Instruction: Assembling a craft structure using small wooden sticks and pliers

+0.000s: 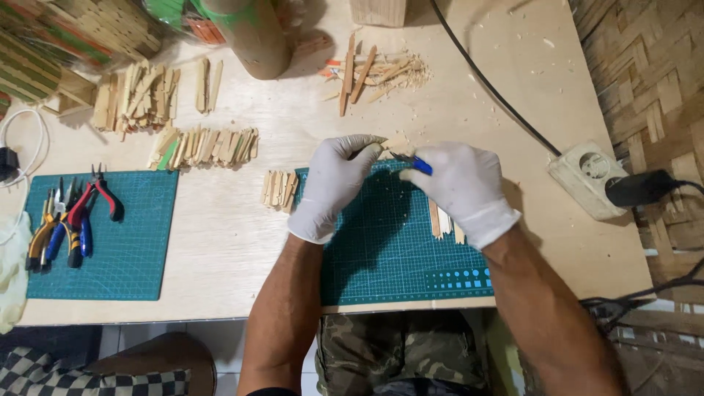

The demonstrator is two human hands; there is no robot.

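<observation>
Camouflage trousers are showing at six o'clock, under the near edge of the plywood table. Above them a green cutting mat is lying on the table, with two gloved hands meeting over its far edge. The left hand, in a white glove, is curling its fingers around a small pale wood piece, pinching it at the mat's twelve o'clock edge. The right hand, also gloved, is closing tightly around a blue-handled cutter, whose tip is pointing toward the wood piece and appears to be touching it. A few thin wooden sticks are lying on the mat just under the right hand, at about four o'clock from the wood piece. A short row of cut wood bits is sitting just beside the mat at nine o'clock.

Further toward nine o'clock a second green mat is carrying several pliers with red, blue and orange handles. At three o'clock a white power socket with a black plug is resting near the table edge, its black cable running away toward one o'clock. Beyond the hands, at ten and eleven o'clock, heaps of wood slats are lying in rows, and at twelve o'clock loose sticks and shavings are scattered beside a cardboard tube.
</observation>
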